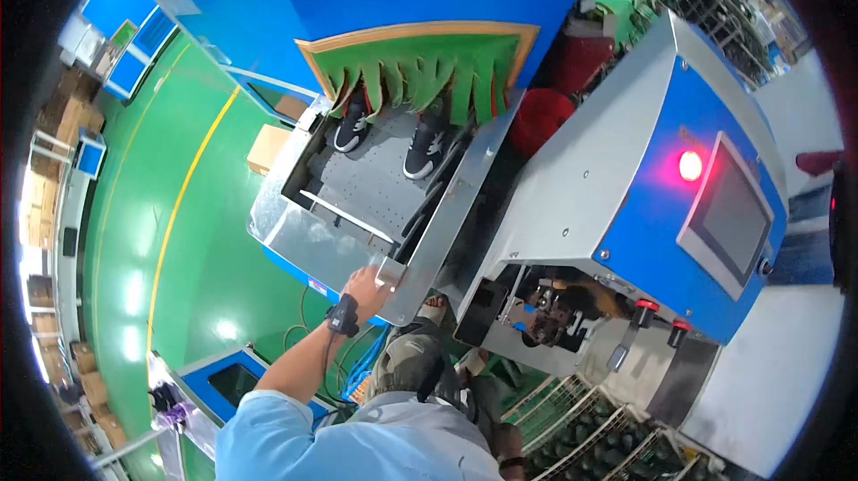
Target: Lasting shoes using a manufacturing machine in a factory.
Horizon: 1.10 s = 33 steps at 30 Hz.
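Observation:
My left hand, with a dark band on its wrist, is at the near corner of a machine's metal frame. Its fingers are bent against a small shiny metal plate there; their tips are partly hidden. Beyond it, two dark sneakers with pale soles stand on a grey perforated conveyor bed. The shoes' far ends lie under a green strip curtain hanging from the blue machine's opening. My right hand cannot be made out.
On the right stands a grey and blue machine with a screen, a lit red lamp and red-topped knobs. A red bucket is between the machines. Wire racks with dark items stand at lower right. A cardboard box sits left.

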{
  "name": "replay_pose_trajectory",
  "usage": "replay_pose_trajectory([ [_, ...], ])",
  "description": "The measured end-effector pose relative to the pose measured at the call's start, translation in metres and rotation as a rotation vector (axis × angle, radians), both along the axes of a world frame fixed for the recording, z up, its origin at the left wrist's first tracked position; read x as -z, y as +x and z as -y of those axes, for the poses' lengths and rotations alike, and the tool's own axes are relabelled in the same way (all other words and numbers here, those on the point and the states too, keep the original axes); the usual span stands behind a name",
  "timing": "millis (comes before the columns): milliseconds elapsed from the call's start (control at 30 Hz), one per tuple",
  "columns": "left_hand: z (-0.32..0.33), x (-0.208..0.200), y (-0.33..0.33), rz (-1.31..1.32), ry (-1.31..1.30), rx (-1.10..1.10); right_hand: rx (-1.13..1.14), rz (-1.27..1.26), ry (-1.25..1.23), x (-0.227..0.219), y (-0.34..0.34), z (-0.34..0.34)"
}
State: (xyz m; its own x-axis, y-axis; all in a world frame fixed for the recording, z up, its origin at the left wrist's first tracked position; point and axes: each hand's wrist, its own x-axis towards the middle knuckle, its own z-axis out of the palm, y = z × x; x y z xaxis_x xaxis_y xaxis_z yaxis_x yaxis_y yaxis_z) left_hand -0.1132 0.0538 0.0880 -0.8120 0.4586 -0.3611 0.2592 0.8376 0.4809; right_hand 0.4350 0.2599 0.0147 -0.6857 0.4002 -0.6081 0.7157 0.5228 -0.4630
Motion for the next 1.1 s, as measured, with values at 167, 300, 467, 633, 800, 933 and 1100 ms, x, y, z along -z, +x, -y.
replay_pose_trajectory([
  [167,0.025,0.050,0.014,0.123,-0.020,-0.078,0.787,0.043,-0.894,-0.112,-0.043,-0.011],
  [300,0.031,0.100,0.051,-0.149,-0.393,0.076,0.330,-0.004,-0.556,-0.096,-0.068,0.012],
  [467,0.045,0.143,0.056,-0.351,-0.439,0.041,0.379,0.025,-0.440,0.016,-0.063,0.073],
  [633,0.057,0.175,0.047,-0.561,-0.354,0.065,0.374,-0.041,-0.331,0.115,-0.047,0.133],
  [800,0.047,0.183,0.043,-0.748,-0.264,0.092,0.392,-0.126,-0.222,0.146,-0.032,0.193],
  [933,0.038,0.183,0.039,-0.827,-0.254,0.111,0.422,-0.169,-0.136,0.134,-0.012,0.226],
  [1100,0.040,0.180,0.036,-0.862,-0.163,0.193,0.453,-0.229,-0.049,0.125,0.000,0.247],
])
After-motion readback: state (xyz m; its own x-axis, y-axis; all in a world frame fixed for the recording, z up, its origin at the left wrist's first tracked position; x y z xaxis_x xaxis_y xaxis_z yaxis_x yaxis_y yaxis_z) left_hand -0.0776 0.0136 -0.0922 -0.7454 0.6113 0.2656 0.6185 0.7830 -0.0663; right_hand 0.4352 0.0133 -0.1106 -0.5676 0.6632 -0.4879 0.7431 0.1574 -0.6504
